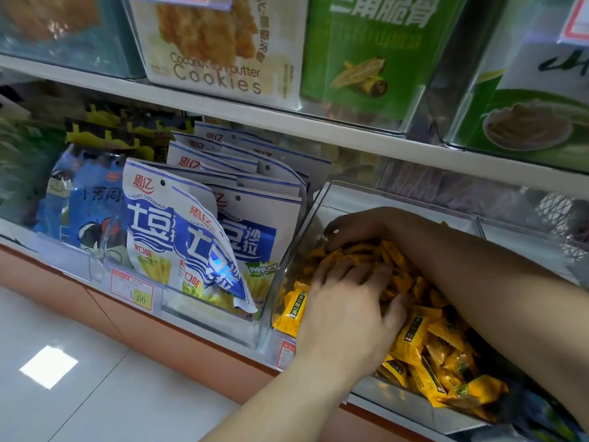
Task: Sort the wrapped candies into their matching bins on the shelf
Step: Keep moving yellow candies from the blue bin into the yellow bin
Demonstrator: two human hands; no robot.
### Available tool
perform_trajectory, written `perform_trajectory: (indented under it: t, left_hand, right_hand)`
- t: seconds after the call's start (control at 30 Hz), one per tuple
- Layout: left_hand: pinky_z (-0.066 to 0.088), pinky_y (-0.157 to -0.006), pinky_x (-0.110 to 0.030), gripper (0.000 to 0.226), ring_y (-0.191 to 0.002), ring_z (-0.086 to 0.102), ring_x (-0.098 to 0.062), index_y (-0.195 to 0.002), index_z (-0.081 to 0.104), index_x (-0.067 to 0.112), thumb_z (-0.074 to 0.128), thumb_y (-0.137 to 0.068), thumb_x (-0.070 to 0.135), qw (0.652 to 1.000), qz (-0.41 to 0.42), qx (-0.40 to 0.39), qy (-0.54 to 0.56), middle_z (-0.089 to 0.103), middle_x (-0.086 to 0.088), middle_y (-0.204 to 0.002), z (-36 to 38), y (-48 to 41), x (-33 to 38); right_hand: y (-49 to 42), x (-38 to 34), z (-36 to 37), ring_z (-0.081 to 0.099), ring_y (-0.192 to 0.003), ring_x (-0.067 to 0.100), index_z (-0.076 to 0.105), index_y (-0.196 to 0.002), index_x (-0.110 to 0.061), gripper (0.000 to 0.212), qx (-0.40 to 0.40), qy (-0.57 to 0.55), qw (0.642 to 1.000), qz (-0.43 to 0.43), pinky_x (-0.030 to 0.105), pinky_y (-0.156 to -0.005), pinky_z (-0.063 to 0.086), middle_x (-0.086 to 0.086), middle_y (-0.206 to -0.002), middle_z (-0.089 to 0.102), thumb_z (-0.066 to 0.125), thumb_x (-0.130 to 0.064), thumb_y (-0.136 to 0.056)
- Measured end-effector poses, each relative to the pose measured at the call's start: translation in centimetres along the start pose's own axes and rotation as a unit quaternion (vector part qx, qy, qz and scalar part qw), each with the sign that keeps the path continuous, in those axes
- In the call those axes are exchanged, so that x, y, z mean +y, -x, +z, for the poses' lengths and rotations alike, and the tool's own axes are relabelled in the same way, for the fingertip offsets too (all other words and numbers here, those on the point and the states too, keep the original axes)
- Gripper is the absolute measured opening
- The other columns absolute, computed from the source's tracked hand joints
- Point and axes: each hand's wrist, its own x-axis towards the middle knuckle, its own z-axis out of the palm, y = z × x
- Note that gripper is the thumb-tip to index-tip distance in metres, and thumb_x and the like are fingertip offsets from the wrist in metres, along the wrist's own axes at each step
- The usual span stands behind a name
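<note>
Right of the blue-and-white snack bags [197,237], a clear bin [347,196] holds the pile of yellow wrapped candies [414,339], and both hands are inside it. The left hand [347,301] lies flat on the pile with fingers spread, holding nothing. The right hand [347,229] curls its fingers at the back, and I cannot tell if it grips one. The step seems to be searching this pile; next, any candy that does not match must be pinched out.
</note>
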Motion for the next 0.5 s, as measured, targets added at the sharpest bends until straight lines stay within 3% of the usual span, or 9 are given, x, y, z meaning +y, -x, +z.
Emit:
perform_trajectory:
  t: [0.1, 0.33, 0.5]
  left_hand:
    - [0.029, -0.113, -0.041, 0.052, -0.126, 0.048, -0.013, -0.132, 0.057, 0.035, 0.031, -0.093, 0.058, 1.000, -0.003, 0.007, 0.005, 0.062, 0.012, -0.130, 0.0, 0.1, 0.1]
    - [0.038, -0.105, -0.043, 0.044, -0.119, 0.054, -0.015, -0.124, 0.062, 0.035, 0.040, -0.092, 0.056, 0.999, -0.001, 0.033, 0.002, 0.068, 0.012, -0.118, 0.1, 0.3, 0.3]
    - [0.038, -0.105, -0.045, 0.044, -0.120, 0.054, -0.015, -0.122, 0.062, 0.035, 0.040, -0.091, 0.057, 0.999, -0.004, 0.046, 0.005, 0.068, 0.013, -0.117, 0.3, 0.4, 0.2]
  right_hand:
    - [0.1, 0.4, -0.2, 0.057, -0.118, 0.018, 0.053, -0.137, -0.014, 0.048, -0.031, -0.036, 0.999, -0.010, 0.037, -0.102, 0.050, 0.005, -0.137, 0.055, 0.061, -0.034, -0.093]
    - [1.4, 0.8, -0.6, 0.068, -0.096, 0.009, 0.073, -0.097, -0.032, 0.012, 0.006, -0.103, 0.991, -0.080, 0.025, -0.082, 0.053, -0.008, -0.102, 0.073, 0.072, -0.029, -0.085]
    - [3.9, 1.9, -1.7, 0.071, -0.091, 0.007, 0.072, -0.102, -0.036, 0.026, 0.070, -0.188, 0.974, -0.106, 0.020, -0.075, 0.056, -0.011, -0.102, 0.074, 0.080, -0.026, -0.080]
